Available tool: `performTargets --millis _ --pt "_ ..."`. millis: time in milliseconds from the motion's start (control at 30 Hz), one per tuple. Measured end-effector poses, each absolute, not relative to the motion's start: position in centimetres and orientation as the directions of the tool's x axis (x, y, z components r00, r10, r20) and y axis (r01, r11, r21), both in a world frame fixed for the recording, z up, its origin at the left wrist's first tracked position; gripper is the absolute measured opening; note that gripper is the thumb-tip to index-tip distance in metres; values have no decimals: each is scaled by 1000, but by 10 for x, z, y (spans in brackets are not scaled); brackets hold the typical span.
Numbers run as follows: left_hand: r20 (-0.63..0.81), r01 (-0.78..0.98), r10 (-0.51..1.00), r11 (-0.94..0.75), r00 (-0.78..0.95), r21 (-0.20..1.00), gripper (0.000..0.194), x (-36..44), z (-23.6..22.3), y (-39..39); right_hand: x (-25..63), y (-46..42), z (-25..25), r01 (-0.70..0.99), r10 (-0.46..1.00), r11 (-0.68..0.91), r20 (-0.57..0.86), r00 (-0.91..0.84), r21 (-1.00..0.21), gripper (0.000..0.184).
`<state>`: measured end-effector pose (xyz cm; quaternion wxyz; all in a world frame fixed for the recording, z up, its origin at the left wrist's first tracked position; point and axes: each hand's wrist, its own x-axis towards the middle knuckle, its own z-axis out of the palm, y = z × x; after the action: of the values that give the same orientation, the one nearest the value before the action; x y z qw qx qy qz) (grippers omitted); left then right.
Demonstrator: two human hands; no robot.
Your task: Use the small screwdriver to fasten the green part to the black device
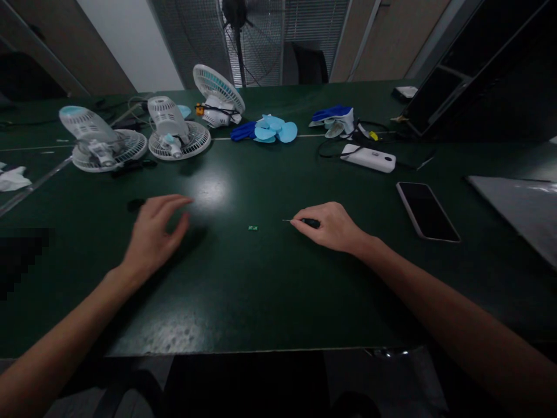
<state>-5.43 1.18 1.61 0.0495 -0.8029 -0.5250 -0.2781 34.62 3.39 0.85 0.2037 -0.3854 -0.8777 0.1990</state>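
Observation:
My right hand (331, 226) rests on the dark green table (270, 302), closed around a small screwdriver (304, 222) whose thin tip points left. A tiny green part (253, 228) lies on the table a short way left of that tip. My left hand (154, 232) hovers over the table to the left, fingers spread and holding nothing. A small dark object (136, 204) lies just left of its fingertips.
Three small white desk fans (102, 142) (176, 130) (217, 96) stand at the back left, with a loose blue fan blade (275, 129) beside them. A white power bank (369, 158) with cables, a phone (427, 211), blue-and-white gloves (335, 119) and a grey sheet (522, 209) lie to the right.

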Motion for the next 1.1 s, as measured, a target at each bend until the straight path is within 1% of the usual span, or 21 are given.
performTargets --millis 33,100,133,267,433,533,600,667,767,833,867,900,1000,1033,1100 --pt "440 805 796 -548 416 228 38 -31 14 8 346 34 8 597 758 624 205 -619 -505 29" --pt "270 689 736 -676 620 262 39 8 9 2 346 34 9 601 761 622 206 -616 -501 28" --pt "240 670 725 -689 646 277 38 22 7 1 346 34 9 604 763 621 208 -612 -500 28" --pt "258 655 716 -698 649 289 33 40 4 1 346 34 9 597 760 620 203 -617 -509 28" --pt "275 674 707 -706 652 218 27 35 3 1 347 34 9 588 755 625 206 -623 -513 29" --pt "276 682 708 -704 651 199 22 30 4 6 347 33 9 593 755 626 206 -622 -506 29" --pt "306 710 729 -678 613 191 19 17 7 14 347 33 10 594 756 624 199 -624 -508 30" --pt "374 785 778 -594 505 176 20 -9 13 24 347 33 10 589 754 622 193 -627 -515 31" --pt "513 932 837 -317 189 174 27 -64 22 36 348 33 11 585 754 620 190 -629 -523 32" --pt "532 968 847 -147 18 202 31 -102 24 41 348 33 10 586 755 618 189 -628 -524 31" --pt "504 970 863 -99 -28 223 33 -117 23 43 348 34 10 585 755 617 187 -628 -526 31" --pt "442 964 896 -78 -43 252 34 -131 21 44 348 34 10 584 756 615 185 -628 -529 31" --pt "216 942 976 -55 -19 331 32 -153 13 49 347 34 10 587 760 610 181 -625 -532 30" --pt "177 937 984 -55 -7 345 31 -155 11 51 347 34 10 592 763 609 184 -620 -528 30" --pt "162 932 987 -61 3 356 30 -155 8 54 347 34 10 601 767 608 188 -614 -519 30"
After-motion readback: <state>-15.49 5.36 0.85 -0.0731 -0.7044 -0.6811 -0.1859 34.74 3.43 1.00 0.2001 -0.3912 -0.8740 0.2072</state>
